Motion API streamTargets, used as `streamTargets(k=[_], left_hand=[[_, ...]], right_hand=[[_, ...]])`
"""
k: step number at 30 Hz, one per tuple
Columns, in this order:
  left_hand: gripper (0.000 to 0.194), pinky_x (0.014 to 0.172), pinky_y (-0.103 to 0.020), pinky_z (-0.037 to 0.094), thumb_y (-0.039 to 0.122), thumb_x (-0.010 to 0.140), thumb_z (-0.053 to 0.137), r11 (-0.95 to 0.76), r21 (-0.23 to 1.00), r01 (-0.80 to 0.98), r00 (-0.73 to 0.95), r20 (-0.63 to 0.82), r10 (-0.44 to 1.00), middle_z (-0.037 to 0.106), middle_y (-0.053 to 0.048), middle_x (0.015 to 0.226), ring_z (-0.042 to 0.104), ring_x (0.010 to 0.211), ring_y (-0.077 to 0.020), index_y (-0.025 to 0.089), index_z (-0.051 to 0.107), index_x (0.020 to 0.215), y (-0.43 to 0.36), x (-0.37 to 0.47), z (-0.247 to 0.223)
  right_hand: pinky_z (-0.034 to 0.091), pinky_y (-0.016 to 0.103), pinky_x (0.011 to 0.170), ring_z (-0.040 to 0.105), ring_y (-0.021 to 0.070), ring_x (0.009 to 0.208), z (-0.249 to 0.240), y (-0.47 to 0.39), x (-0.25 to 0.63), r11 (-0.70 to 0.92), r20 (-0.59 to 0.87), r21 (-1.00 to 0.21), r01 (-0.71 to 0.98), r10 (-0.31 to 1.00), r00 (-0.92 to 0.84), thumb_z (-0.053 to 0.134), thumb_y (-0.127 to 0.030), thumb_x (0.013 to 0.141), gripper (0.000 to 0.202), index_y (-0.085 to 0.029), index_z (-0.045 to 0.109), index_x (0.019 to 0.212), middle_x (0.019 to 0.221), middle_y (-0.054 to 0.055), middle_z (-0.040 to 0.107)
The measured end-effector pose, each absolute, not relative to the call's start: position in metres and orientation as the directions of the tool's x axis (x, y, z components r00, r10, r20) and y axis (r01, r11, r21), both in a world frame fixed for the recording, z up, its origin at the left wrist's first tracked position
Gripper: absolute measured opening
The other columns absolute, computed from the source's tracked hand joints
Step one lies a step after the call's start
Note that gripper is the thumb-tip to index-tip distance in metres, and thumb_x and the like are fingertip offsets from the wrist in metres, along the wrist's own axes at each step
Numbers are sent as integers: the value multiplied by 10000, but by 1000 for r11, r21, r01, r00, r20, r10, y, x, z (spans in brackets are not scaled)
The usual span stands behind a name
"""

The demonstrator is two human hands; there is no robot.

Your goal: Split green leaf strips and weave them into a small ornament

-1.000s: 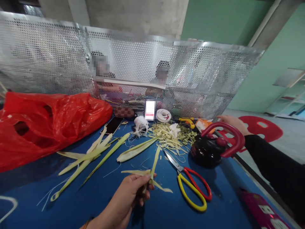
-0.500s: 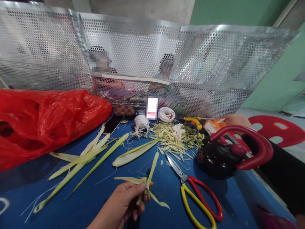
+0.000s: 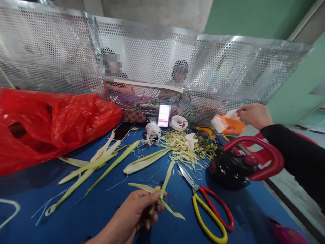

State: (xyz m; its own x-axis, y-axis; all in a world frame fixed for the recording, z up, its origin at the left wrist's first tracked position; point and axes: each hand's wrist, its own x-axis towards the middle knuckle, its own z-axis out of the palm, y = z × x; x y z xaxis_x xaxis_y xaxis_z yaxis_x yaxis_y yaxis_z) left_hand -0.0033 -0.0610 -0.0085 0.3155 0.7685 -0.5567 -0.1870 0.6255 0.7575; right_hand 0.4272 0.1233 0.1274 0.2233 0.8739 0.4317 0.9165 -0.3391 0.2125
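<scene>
Our left hand has its fingers closed around a pale yellow-green strip of palm leaf, held low over the blue surface near its front edge, with the leaf's ends splaying out past the fingers. Our right hand, in a black sleeve, is raised at the far right and pinches a crumpled orange-and-white plastic packet, lifted clear of the surface.

What could go wrong: the leaf strip is thin and looks brittle — a tighter squeeze could crease or split it. The packet hangs just above and behind the glossy black kettle with a red handle, so a lowered wrist or sleeve could knock the kettle. The red-and-yellow-handled scissors lie with blades half apart just beside the left hand, and a careless sweep could catch them.

Hard to make out: what the packet holds, and how many leaf pieces the left fingers grip. The pile of pale leaf trimmings blurs together, the people behind the perforated metal screen are only dimly seen, and a pink object is cut off at the lower right.
</scene>
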Motion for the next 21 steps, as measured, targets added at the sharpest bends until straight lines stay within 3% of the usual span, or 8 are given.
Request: streamTargets(k=[6,11,15,21], left_hand=[[341,431,-163,283,403,715,722,652,732,-198,338,-573,746,622,-30,644,500,488,-73,107,716,883,-62,-3,-7],[329,448,-179,292,409,703,720,638,745,-193,355,-553,754,621,-32,645,489,495,-74,104,724,827,-65,-5,-3],[344,453,-190,281,425,712,703,622,760,-186,374,-531,760,613,-32,641,472,490,-71,97,728,812,-68,-5,-1],[275,457,-198,259,375,721,680,614,760,-213,381,-514,769,610,-31,633,481,490,-75,104,695,758,-68,-3,0]], right_hand=[[342,289,639,615,191,826,158,134,390,-283,404,243,928,899,168,523,-210,874,264,-104,754,945,884,136,735],[306,330,647,589,203,819,178,141,364,-288,470,257,923,872,141,494,-225,889,307,-62,747,947,957,198,708],[299,318,635,574,180,762,187,142,350,-285,467,229,931,871,152,533,-207,866,256,-88,760,870,913,174,711],[288,340,622,547,209,749,196,130,333,-356,600,130,926,771,212,427,-188,915,350,-13,711,1021,937,247,686]])
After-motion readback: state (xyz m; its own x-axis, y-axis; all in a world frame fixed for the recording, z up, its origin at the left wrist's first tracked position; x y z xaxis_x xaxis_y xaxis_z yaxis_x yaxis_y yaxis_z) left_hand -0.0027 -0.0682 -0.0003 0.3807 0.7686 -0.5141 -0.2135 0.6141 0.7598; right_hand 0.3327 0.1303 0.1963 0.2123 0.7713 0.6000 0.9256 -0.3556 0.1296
